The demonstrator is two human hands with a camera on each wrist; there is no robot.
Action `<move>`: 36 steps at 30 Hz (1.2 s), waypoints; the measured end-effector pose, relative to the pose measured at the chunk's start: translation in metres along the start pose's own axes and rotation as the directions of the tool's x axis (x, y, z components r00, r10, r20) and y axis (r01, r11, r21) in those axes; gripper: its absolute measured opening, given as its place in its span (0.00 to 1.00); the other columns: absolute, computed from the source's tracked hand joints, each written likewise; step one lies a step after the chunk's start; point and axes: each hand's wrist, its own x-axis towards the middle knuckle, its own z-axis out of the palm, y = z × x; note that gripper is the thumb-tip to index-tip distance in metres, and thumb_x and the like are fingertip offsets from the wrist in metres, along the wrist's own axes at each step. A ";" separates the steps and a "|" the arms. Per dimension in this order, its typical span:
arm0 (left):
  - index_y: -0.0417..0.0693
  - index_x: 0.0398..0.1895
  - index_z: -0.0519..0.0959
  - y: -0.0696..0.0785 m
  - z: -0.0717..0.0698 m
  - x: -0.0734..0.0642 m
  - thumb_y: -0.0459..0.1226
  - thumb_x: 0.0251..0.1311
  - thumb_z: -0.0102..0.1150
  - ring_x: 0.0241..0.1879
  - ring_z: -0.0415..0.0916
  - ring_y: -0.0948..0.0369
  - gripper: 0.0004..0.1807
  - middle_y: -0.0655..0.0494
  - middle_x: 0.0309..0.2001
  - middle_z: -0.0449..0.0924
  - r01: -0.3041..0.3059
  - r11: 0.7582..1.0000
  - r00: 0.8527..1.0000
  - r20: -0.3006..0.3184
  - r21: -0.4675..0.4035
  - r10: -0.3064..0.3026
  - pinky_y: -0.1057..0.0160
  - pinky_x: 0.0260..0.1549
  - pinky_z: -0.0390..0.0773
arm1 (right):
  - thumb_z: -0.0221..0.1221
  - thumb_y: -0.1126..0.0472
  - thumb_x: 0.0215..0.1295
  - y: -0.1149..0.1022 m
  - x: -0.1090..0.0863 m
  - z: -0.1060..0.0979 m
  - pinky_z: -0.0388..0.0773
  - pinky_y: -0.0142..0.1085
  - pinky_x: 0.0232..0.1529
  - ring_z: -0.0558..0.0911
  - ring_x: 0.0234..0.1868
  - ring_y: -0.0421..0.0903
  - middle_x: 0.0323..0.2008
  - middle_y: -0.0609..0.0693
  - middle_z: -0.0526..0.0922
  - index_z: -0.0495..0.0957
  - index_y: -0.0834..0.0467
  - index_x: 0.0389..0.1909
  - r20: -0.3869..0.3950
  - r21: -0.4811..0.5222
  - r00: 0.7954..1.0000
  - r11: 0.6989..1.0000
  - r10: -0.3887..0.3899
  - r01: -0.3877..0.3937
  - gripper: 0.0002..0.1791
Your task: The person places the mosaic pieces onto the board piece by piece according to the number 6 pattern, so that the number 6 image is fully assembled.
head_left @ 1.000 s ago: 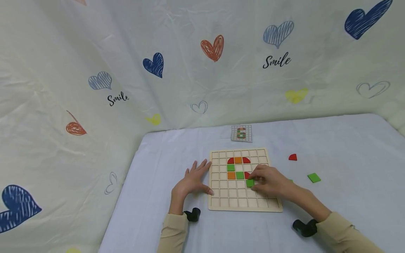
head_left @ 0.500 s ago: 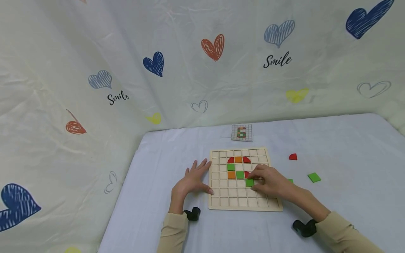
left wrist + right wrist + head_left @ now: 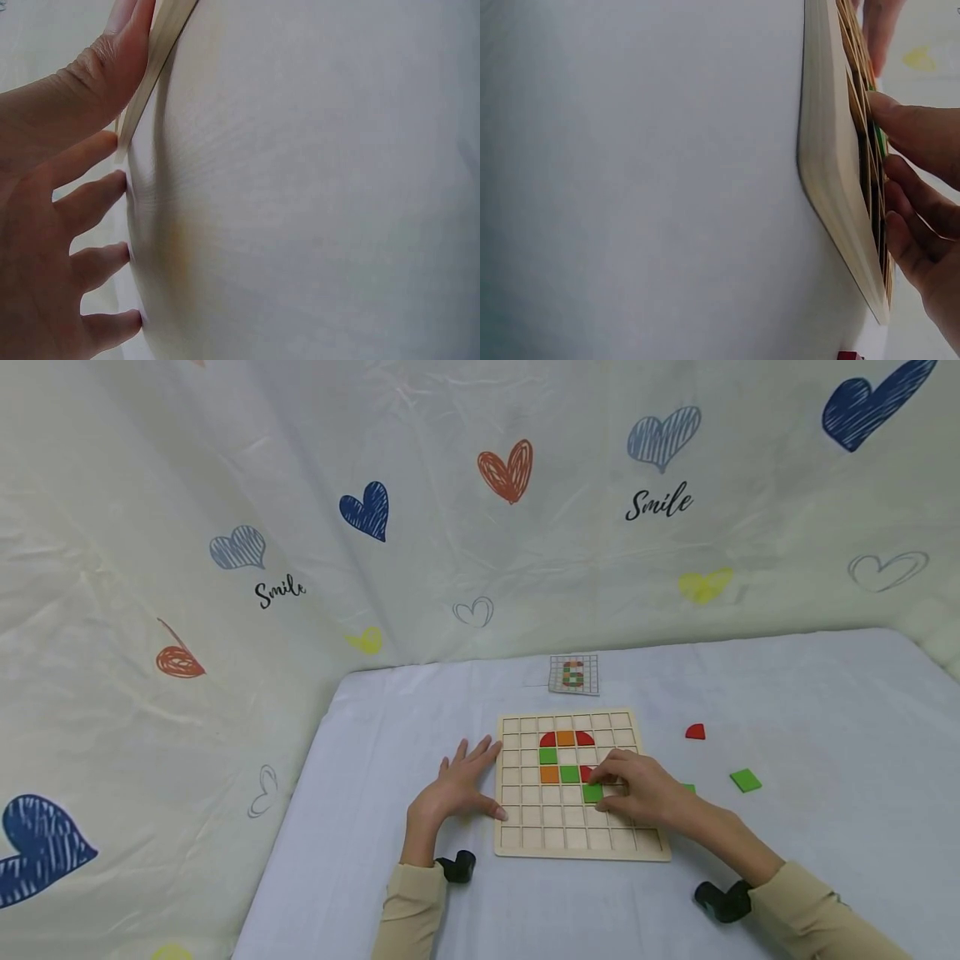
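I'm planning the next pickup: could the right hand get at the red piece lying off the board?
Probably yes: the red piece lies on the white cloth near the right hand, with nothing visible blocking it. The hand would likely first need to release the green square it pinches.

Right grip (image 3: 934,206) pinches a green piece (image 3: 878,139) on the board (image 3: 829,135).

On my head view I see pale, creased sheeting (image 3: 420,410) rising behind and to the left, printed with blue hearts (image 3: 365,512), red hearts (image 3: 506,472), yellow hearts (image 3: 706,585) and black "Smile" lettering (image 3: 659,502). Below it I make out a white-covered table (image 3: 825,710) in soft light.
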 end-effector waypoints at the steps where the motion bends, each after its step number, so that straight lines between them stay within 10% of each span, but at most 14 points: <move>1: 0.55 0.83 0.55 0.000 0.000 0.000 0.44 0.45 0.83 0.83 0.29 0.43 0.62 0.54 0.84 0.45 0.000 1.000 1.000 0.000 0.000 0.000 0.33 0.78 0.35 | 0.77 0.62 0.53 0.000 0.000 0.000 0.80 0.32 0.40 0.79 0.40 0.42 0.40 0.43 0.83 0.87 0.54 0.43 -0.001 0.000 1.000 1.000 -0.001 0.001 0.16; 36: 0.55 0.83 0.54 0.000 0.001 0.000 0.45 0.45 0.83 0.83 0.30 0.42 0.62 0.54 0.84 0.45 0.000 1.000 1.000 0.001 0.017 0.000 0.32 0.77 0.36 | 0.78 0.66 0.49 0.022 -0.041 -0.028 0.83 0.34 0.40 0.78 0.39 0.42 0.39 0.42 0.85 0.88 0.55 0.42 -0.117 -0.115 0.993 0.993 0.012 -0.026 0.17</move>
